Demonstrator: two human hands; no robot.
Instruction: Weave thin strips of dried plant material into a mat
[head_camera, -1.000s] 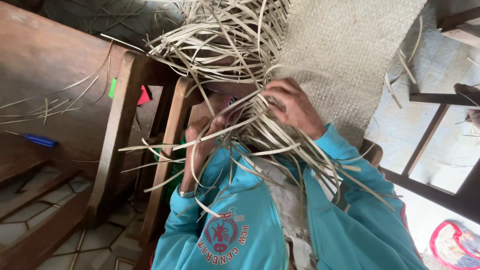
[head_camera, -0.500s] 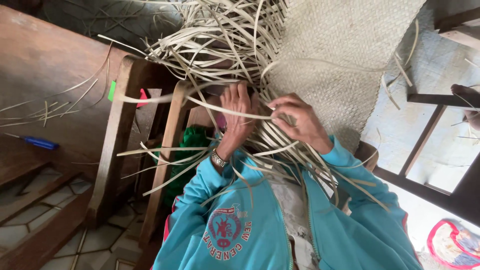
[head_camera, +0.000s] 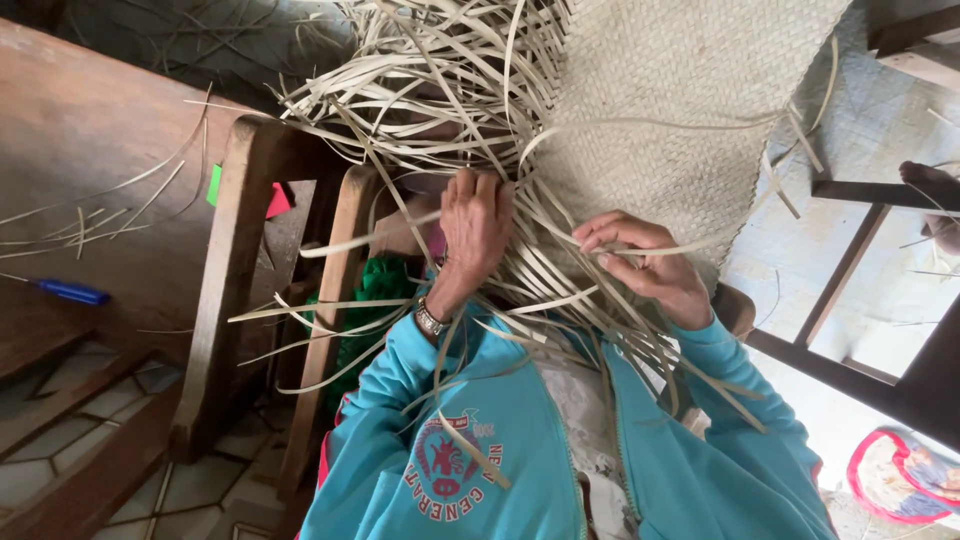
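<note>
woven mat (head_camera: 680, 110): large panel plaited | loose strips (head_camera: 430, 90) left of it unwoven | left hand (head_camera: 475, 225) pinching strips | right hand (head_camera: 640, 265) gripping one strip at mat's edge

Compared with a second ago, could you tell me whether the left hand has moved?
Yes. The left hand has risen from beside the wooden chair slat up into the loose straw strips at the woven mat's edge.

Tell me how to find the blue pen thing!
Start at the big brown wooden table on the left side. Follow its lower edge toward the picture's left border, below some loose pale strips. The small blue tool lies there, the only bright blue thing on the wood, away from both hands.
</note>
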